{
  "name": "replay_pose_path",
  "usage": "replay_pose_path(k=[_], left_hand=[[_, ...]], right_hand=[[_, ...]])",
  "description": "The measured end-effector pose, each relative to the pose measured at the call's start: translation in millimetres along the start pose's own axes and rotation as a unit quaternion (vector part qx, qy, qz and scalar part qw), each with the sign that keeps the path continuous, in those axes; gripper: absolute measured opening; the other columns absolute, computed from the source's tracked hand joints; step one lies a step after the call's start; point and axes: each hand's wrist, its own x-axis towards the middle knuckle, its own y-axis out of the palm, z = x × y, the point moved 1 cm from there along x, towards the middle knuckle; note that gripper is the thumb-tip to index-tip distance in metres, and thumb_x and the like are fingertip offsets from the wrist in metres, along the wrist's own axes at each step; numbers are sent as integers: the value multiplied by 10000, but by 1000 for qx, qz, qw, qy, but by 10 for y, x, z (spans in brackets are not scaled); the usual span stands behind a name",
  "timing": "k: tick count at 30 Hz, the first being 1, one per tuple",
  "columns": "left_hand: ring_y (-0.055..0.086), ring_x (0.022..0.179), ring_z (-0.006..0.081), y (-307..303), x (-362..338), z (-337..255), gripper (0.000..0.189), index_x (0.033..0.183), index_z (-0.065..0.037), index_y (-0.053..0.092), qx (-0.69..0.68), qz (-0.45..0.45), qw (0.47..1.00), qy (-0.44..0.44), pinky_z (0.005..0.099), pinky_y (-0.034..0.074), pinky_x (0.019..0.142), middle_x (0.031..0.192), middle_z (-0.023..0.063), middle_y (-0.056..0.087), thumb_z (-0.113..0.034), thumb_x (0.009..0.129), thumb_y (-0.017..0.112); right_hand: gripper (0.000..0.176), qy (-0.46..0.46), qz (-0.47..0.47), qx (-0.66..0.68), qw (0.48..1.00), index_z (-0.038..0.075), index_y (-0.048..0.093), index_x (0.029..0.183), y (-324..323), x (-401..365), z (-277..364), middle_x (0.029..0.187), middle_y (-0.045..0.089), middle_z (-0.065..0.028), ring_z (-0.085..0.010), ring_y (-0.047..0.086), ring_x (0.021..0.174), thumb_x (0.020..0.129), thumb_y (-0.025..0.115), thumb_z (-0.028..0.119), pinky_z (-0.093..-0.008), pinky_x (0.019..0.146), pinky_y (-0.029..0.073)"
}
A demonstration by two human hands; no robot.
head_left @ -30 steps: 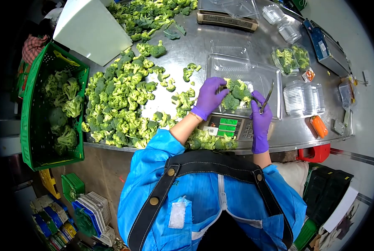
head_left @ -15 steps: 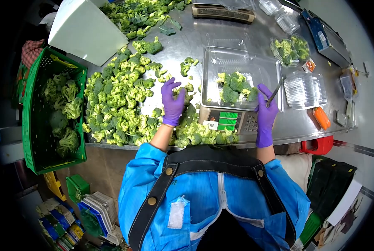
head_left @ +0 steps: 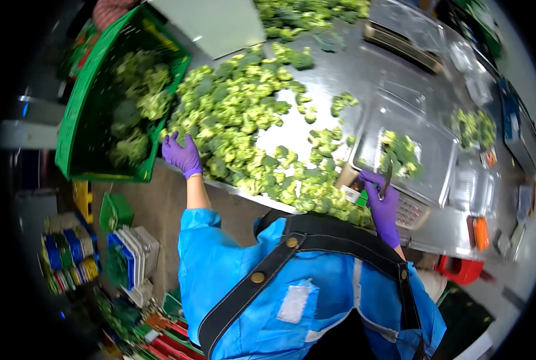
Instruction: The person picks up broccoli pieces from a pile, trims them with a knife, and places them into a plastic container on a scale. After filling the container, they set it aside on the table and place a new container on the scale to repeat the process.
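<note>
My left hand, in a purple glove, is at the table's left edge with its fingers apart and nothing in it. It lies between the green crate of large broccoli heads and the wide pile of cut florets. My right hand, also gloved, holds a dark knife pointing up, over the scale. On the scale a clear tray bears a box of florets.
A second scale stands at the back. Filled clear boxes, empty boxes and an orange-handled item lie at the right. A white bin stands at the back left.
My left hand has moved from the florets beside the scale to the crate side, and its fingers have spread. The view has turned left. My right hand still holds the knife.
</note>
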Motion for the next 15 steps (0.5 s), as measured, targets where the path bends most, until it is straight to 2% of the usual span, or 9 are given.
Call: replay_pose_path(k=[1,3,4,6,7,9,11,13,15], left_hand=[[439,1118,336,4,-7,184,432,1026,-70,609,49,14,998,-43,446,346,919,1168,200,511,-362,714,673],[430,1134,379,102,-124,514,533,1105,-57,588,119,37,986,-107,456,340,940,1223,234,477,-457,755,620],[430,1134,379,214,-211,692,533,1105,-57,588,123,33,985,-113,456,340,940,1223,234,477,-457,755,620],[442,1113,424,396,-306,897,625,1153,-19,557,-15,130,977,-171,451,344,951,1219,265,476,-519,779,575],[442,1113,424,441,-341,878,625,1153,-19,557,-15,129,976,-175,451,344,951,1219,265,476,-519,779,575],[478,1074,424,575,-479,638,663,1149,25,545,-101,222,953,-181,445,364,935,1177,269,510,-518,772,590],[499,1080,382,575,-406,125,649,1132,18,560,-173,244,934,-198,429,383,927,1163,246,530,-498,746,637],[517,1072,348,757,-370,-144,640,1158,-16,552,-368,263,857,-246,421,399,912,1175,219,530,-450,709,695],[533,1045,337,570,-288,-627,656,1186,-45,536,-268,266,909,-179,406,408,902,1155,202,543,-404,675,737]], right_hand=[[188,-6,18,2,1000,40,639,1024,46,-2,21,901,656,-40,-82,579,750,855,575,90,-207,615,449],[190,64,22,15,998,28,638,1021,88,13,30,908,656,-48,-93,584,770,849,582,88,-230,677,454],[190,37,25,2,999,21,637,1021,94,32,-46,905,655,-49,-97,584,782,852,579,87,-233,690,449],[189,30,37,4,999,20,637,1021,112,64,-121,902,654,-49,-97,582,785,854,576,86,-232,694,446],[188,27,43,6,999,19,637,1020,115,77,-122,899,654,-50,-97,580,787,856,573,84,-230,698,443],[187,29,51,1,998,18,636,1021,141,93,-81,903,652,-52,-96,577,807,861,570,87,-232,707,443],[188,34,63,-23,997,20,636,1022,173,97,-56,914,648,-47,-95,574,818,865,571,99,-235,714,443],[191,27,78,-27,996,27,635,1029,228,114,-73,922,645,-39,-88,569,817,870,568,109,-227,697,444],[194,24,99,-24,994,30,633,1035,293,125,-116,921,644,-32,-81,568,823,874,563,112,-221,678,450]])
